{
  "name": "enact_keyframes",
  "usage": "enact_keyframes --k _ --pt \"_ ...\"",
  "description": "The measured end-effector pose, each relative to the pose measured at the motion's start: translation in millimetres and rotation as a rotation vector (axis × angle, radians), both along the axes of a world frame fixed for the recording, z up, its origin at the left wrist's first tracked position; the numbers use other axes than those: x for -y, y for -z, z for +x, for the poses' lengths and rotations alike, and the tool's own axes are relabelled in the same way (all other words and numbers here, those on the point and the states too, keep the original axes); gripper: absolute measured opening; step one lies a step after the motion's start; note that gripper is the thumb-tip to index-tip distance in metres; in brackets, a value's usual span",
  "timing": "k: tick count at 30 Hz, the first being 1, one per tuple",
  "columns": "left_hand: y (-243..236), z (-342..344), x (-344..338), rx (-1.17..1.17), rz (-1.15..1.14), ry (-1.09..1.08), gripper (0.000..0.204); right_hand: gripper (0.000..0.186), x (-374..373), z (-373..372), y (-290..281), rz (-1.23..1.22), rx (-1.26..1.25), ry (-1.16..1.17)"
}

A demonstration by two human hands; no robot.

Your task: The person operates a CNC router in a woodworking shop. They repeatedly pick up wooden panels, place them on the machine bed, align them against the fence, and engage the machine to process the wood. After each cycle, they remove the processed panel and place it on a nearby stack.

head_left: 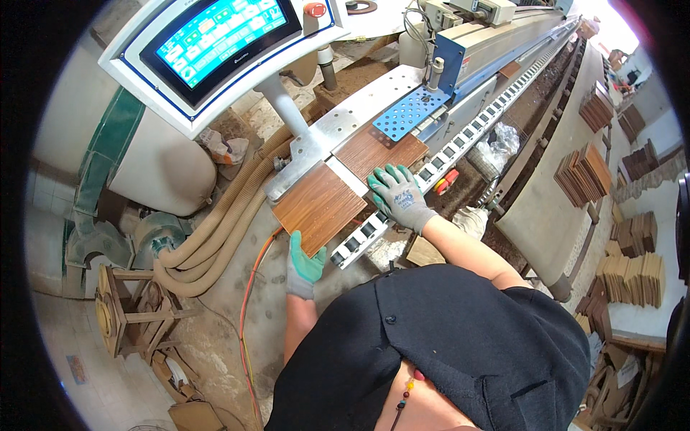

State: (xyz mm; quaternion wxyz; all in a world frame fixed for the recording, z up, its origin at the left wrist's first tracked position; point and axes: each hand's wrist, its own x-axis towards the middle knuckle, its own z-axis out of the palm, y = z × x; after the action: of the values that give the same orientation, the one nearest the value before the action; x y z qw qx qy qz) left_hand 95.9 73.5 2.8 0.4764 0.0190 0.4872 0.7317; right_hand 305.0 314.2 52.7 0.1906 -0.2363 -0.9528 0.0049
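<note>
My left hand (305, 267), in a grey and green work glove, grips the near corner of a brown wood-grain panel (320, 207). That panel lies partly on the metal infeed table of a long machine and juts out toward me. A second brown panel (377, 152) lies just beyond it, its far end under a blue perforated plate (410, 113). On that second panel's near right edge rests my right hand (399, 197), gloved alike, palm down with fingers stretched. Beside it runs the machine's white-and-black roller track (460, 149). The fingers of my left hand are partly hidden below the panel.
A control panel with a lit touchscreen (219, 43) and red button (314, 9) stands at upper left. Ribbed hoses (215, 248) and an orange cable (246, 309) lie left. To the right are a conveyor belt (553, 194) and stacked panels (582, 174). A wooden stool (136, 309) stands lower left.
</note>
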Motion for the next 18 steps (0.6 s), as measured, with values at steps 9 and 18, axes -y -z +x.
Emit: enact_keyframes --k 9,18 --pt "-23.3 30.9 -3.1 -0.834 -0.154 0.073 0.114 0.042 -0.3 0.1 2.2 -0.025 0.003 0.013" --pt "2.5 26.0 -6.5 -0.857 -0.205 0.079 0.112 0.042 0.2 -0.6 2.3 -0.024 0.005 0.028"
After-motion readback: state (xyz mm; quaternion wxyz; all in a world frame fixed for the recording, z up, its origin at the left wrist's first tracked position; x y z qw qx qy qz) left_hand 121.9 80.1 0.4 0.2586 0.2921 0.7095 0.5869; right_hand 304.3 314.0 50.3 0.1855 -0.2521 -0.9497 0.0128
